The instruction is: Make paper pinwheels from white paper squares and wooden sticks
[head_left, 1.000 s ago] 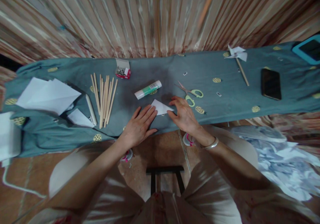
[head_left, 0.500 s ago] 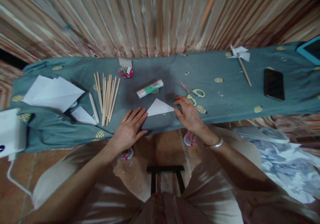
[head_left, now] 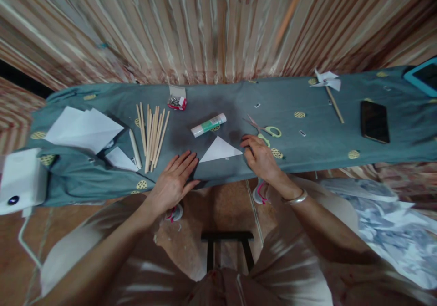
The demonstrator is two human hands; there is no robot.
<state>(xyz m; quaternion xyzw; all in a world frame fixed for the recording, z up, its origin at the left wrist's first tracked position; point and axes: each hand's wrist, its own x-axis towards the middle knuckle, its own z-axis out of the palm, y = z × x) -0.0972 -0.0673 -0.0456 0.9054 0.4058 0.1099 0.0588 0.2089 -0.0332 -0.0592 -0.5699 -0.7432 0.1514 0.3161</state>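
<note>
A folded white paper triangle (head_left: 220, 150) lies on the cloth-covered table between my hands. My left hand (head_left: 173, 178) rests flat on the cloth just left of the triangle, fingers stretched out and holding nothing. At the triangle's right tip is my right hand (head_left: 258, 155), its fingers curled; whether they pinch the tip is too small to tell. Behind the triangle lies a glue stick (head_left: 209, 125) with a green label. Scissors (head_left: 264, 130) with light green handles lie open just beyond my right hand.
Left on the table (head_left: 228, 105) are wooden sticks (head_left: 155, 137), a white pen (head_left: 135, 149), paper sheets (head_left: 82, 128) and a white device (head_left: 22, 181). A red box (head_left: 177, 99) stands behind. A paper pinwheel (head_left: 327, 80), phone (head_left: 374, 121) and blue-edged tablet (head_left: 425, 77) lie right.
The view has shifted slightly, moving the table items right and down in the picture. My left hand is a little farther from the triangle's left corner.
</note>
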